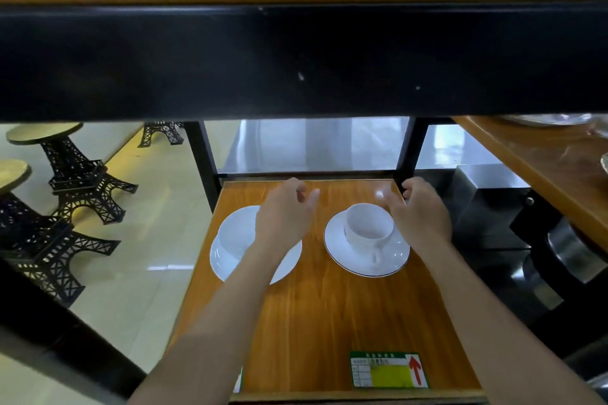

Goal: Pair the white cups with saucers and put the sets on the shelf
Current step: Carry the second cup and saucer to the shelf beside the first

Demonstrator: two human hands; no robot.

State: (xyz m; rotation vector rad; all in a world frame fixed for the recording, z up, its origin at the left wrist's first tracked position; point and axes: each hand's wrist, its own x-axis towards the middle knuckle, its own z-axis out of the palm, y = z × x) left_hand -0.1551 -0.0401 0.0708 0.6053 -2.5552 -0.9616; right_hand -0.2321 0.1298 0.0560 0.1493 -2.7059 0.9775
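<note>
Two white cup-and-saucer sets stand on the wooden shelf board [329,306]. On the left, a white cup [235,233] sits on its saucer [223,261], partly hidden by my left forearm. On the right, a white cup [368,227] with its handle toward me rests on a thin-rimmed saucer [391,260]. My left hand [286,210] hovers over the left set, fingers apart and holding nothing. My right hand [421,214] is just right of the right cup, fingers spread, also holding nothing.
A thick black beam [296,62] of the shelf above crosses the upper view. Black frame posts [202,158] stand at the board's back corners. Eiffel-tower-shaped stools [75,174] stand on the floor at left. A wooden table [543,161] with dishes is at right. A green label [388,370] sits near the board's front edge.
</note>
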